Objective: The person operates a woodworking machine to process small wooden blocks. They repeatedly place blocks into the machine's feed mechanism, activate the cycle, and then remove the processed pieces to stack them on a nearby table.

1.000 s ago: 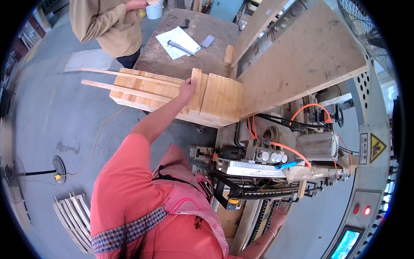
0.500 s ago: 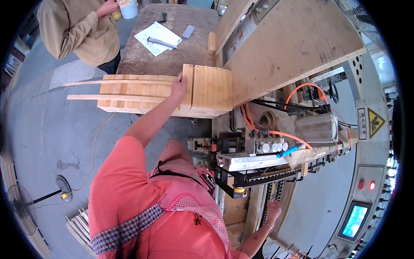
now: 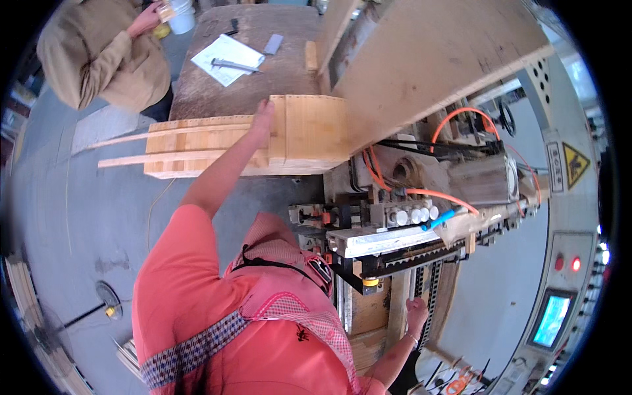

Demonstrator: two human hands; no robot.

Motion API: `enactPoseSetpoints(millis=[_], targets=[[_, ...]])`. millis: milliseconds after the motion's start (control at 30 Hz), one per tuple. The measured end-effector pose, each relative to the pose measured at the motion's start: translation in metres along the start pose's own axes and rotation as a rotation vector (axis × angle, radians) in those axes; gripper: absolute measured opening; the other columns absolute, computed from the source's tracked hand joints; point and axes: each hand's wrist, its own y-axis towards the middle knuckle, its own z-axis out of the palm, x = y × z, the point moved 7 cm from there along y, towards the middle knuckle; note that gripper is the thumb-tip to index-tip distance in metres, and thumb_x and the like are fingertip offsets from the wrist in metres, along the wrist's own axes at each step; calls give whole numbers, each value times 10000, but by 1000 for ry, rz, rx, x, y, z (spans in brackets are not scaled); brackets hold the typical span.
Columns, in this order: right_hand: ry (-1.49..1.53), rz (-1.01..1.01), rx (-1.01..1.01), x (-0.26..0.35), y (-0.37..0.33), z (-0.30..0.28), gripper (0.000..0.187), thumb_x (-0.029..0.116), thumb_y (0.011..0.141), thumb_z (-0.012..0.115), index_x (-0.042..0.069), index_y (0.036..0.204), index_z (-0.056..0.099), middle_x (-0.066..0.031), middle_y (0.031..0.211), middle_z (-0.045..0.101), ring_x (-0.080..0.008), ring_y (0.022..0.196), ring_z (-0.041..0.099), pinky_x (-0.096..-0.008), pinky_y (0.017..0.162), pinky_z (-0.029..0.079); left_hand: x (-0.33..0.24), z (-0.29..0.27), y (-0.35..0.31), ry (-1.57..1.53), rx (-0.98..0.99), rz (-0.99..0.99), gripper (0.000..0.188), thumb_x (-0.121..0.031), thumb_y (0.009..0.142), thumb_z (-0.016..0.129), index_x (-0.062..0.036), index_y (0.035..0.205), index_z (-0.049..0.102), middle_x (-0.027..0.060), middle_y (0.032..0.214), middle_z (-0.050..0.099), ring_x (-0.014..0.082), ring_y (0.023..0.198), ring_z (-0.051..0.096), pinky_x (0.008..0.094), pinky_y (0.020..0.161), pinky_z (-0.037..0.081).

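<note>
My left hand (image 3: 262, 122), its fingers stretched along the wood, presses against the left side of a pale wooden board (image 3: 278, 131). That board stands flush against a row of similar boards (image 3: 316, 128) with small holes along their upper edge. Left of my hand lies a longer, lower row of boards (image 3: 197, 137), with two thin wooden strips (image 3: 131, 158) across it that stick out to the left. My right hand (image 3: 416, 315) is low at the right, fingers curled closed, beside a black chain track (image 3: 431, 289) of the machine. Whatever it may hold is hidden.
A brown table (image 3: 283, 76) behind the boards carries papers (image 3: 224, 56) and a caliper (image 3: 236, 65). A slanted wooden panel (image 3: 441, 59) rises at right above machine parts and orange hoses (image 3: 441, 199). A control screen (image 3: 552, 319) is far right. A co-worker (image 3: 105, 52) stands far left; a fan (image 3: 108, 299) is lower left.
My left hand has pushed the board right, closing the gap to the row, and its fingers have straightened. My right hand has shifted slightly. The whole view has tilted a little.
</note>
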Motion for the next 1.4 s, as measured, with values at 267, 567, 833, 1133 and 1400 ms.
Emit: enactPoseSetpoints(millis=[267, 567, 833, 1133, 1400], targets=[[-125, 79, -124, -9, 10, -30, 229, 300, 740, 611, 79, 802, 608, -194, 763, 605, -379, 749, 592, -446, 645, 479, -64, -8, -80, -53, -120, 379, 391, -255, 913, 498, -29, 1230, 461, 70, 1179, 490, 170, 1072, 457, 319, 938, 359], [-75, 230, -92, -40, 51, -41, 271, 295, 744, 614, 79, 907, 643, -161, 869, 637, -350, 829, 601, -433, 705, 478, -28, 44, -310, 112, 278, 467, 314, -71, 889, 472, 29, 1186, 478, 135, 1183, 512, 218, 1025, 508, 309, 851, 419], [-105, 375, -382, -33, -83, -50, 231, 257, 719, 681, 73, 820, 584, -111, 787, 602, -292, 752, 604, -384, 652, 492, -15, 200, -407, 373, 931, 30, 182, -53, 897, 472, -10, 1035, 582, 32, 975, 598, 102, 832, 537, 233, 747, 426], [-346, 1272, -96, -124, -326, -42, 582, 497, 711, 660, -2, 990, 550, -197, 997, 599, -329, 912, 601, -413, 736, 503, -4, 255, -436, 403, 1227, -72, 161, -58, 895, 477, -25, 1010, 585, 21, 962, 596, 84, 814, 529, 219, 750, 419], [-245, 1303, -68, -139, -350, -18, 476, 448, 722, 650, 8, 897, 601, -197, 848, 637, -349, 823, 614, -441, 713, 487, -1, 254, -435, 393, 1309, -36, 153, -64, 890, 483, -24, 995, 585, 18, 954, 593, 80, 797, 530, 216, 732, 419]])
